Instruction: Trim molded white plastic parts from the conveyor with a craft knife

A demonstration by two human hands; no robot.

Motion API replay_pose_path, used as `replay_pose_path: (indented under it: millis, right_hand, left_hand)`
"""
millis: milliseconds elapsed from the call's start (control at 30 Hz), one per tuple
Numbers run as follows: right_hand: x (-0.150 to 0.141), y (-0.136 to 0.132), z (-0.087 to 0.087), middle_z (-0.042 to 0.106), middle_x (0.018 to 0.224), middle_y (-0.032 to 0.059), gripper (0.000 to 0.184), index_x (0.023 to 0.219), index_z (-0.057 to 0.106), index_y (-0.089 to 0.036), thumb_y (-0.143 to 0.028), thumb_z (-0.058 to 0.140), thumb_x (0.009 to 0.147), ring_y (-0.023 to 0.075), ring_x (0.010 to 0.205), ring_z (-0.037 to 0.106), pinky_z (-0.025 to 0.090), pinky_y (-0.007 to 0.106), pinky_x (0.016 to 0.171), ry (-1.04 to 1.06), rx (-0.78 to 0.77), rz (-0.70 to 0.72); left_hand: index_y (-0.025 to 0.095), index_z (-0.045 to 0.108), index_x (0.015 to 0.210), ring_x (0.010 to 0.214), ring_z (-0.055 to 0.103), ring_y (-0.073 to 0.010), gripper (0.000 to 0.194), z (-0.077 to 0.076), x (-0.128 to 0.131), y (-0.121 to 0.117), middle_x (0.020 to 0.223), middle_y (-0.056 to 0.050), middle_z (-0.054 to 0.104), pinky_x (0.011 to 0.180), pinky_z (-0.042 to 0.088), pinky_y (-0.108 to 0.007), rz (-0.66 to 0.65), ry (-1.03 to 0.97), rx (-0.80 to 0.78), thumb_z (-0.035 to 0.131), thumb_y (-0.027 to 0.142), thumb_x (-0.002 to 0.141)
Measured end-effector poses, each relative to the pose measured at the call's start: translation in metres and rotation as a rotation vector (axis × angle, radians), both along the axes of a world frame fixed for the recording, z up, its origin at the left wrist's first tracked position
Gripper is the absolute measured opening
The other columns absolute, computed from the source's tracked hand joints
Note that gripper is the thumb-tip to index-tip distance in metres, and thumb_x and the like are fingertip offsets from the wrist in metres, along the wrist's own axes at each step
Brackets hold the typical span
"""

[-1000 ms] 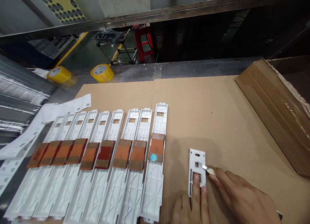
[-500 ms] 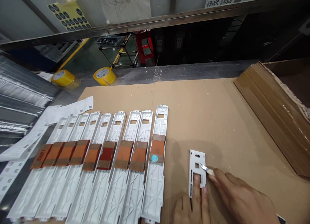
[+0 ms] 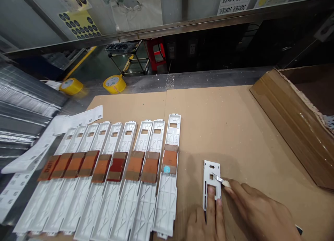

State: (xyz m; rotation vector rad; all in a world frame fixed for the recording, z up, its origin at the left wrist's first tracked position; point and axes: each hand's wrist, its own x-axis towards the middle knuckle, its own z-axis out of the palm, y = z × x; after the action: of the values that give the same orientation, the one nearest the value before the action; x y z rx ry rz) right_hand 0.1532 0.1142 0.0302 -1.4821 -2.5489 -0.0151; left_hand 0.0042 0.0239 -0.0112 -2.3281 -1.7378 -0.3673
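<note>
A small white plastic plate (image 3: 215,168) with several cut-outs lies on the brown board, right of centre. My left hand (image 3: 207,223) holds it down from the near end, two fingers extended onto its lower part; the thumb is out of sight. In my right hand (image 3: 254,206) is a craft knife (image 3: 223,182) with a pale handle, gripped near its blade. The blade reaches over the plate's right edge, its tip near the small square opening. Whether the edge touches the plastic I cannot tell.
Several long white plastic strips (image 3: 164,199) lie side by side on the left, with orange-brown blocks (image 3: 170,159) across them. An open cardboard box (image 3: 289,119) stands at right. Yellow tape rolls (image 3: 114,84) sit behind the board (image 3: 206,122), papers (image 3: 78,121) at far left.
The knife tip has shifted slightly up and left over the plate, near the square opening. My left hand stays on the plate. The whole view has shifted slightly.
</note>
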Motion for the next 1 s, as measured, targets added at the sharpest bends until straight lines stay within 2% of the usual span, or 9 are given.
replay_pose_path:
  millis: [133, 267, 500, 767, 900, 1000]
  right_hand:
    - [0.0, 0.0, 0.001, 0.059, 0.058, -0.0036, 0.036, 0.084, 0.057, -0.026, -0.033, 0.026, 0.1, 0.0113, 0.044, 0.06, 0.034, 0.02, 0.034, -0.009, 0.024, 0.006]
    - [0.0, 0.001, 0.0, 0.058, 0.056, -0.0045, 0.035, 0.083, 0.058, -0.027, -0.034, 0.028, 0.1, 0.0115, 0.041, 0.058, 0.033, 0.021, 0.034, -0.004, -0.01, -0.007]
    - [0.006, -0.001, -0.006, 0.061, 0.056, -0.0041, 0.031, 0.084, 0.06, -0.028, -0.039, 0.034, 0.098, 0.0123, 0.041, 0.057, 0.031, 0.022, 0.035, -0.021, -0.177, -0.043]
    - [0.01, -0.007, -0.013, 0.06, 0.059, -0.0007, 0.027, 0.089, 0.06, -0.027, -0.036, 0.036, 0.096, 0.0132, 0.047, 0.058, 0.028, 0.022, 0.039, -0.074, -0.235, -0.094]
    - [0.007, -0.005, -0.013, 0.06, 0.056, -0.0001, 0.031, 0.083, 0.06, -0.026, -0.039, 0.035, 0.097, 0.0145, 0.046, 0.059, 0.028, 0.022, 0.038, -0.008, -0.304, -0.147]
    - [0.007, -0.002, -0.011, 0.066, 0.062, -0.0012, 0.034, 0.088, 0.063, -0.028, -0.041, 0.033, 0.098, 0.0152, 0.048, 0.062, 0.035, 0.022, 0.039, 0.035, -0.34, -0.142]
  left_hand:
    - [0.017, 0.066, 0.119, 0.067, 0.053, -0.0172, 0.059, -0.003, 0.001, -0.002, 0.15, -0.015, 0.039, 0.055, 0.041, -0.034, 0.006, 0.004, -0.013, 0.073, 0.029, 0.061]
    - [0.017, 0.067, 0.118, 0.068, 0.053, -0.0181, 0.057, -0.004, 0.001, -0.002, 0.148, -0.014, 0.043, 0.055, 0.042, -0.035, 0.0, 0.009, -0.004, 0.071, 0.028, 0.062]
    - [0.017, 0.066, 0.119, 0.069, 0.055, -0.0195, 0.059, -0.006, 0.0, -0.002, 0.142, -0.014, 0.051, 0.052, 0.041, -0.034, -0.017, 0.019, -0.018, 0.072, 0.029, 0.062]
    - [0.015, 0.061, 0.126, 0.07, 0.054, -0.0187, 0.064, 0.001, 0.0, -0.002, 0.152, -0.016, 0.035, 0.056, 0.043, -0.035, 0.001, -0.003, -0.059, 0.073, 0.032, 0.065]
    - [0.014, 0.06, 0.127, 0.072, 0.055, -0.0205, 0.066, 0.004, 0.0, -0.002, 0.147, -0.016, 0.043, 0.059, 0.044, -0.036, -0.001, 0.008, -0.077, 0.072, 0.031, 0.065]
    - [0.014, 0.06, 0.127, 0.073, 0.056, -0.0215, 0.065, 0.004, 0.001, -0.002, 0.143, -0.015, 0.049, 0.06, 0.045, -0.036, 0.006, 0.006, -0.077, 0.071, 0.031, 0.066]
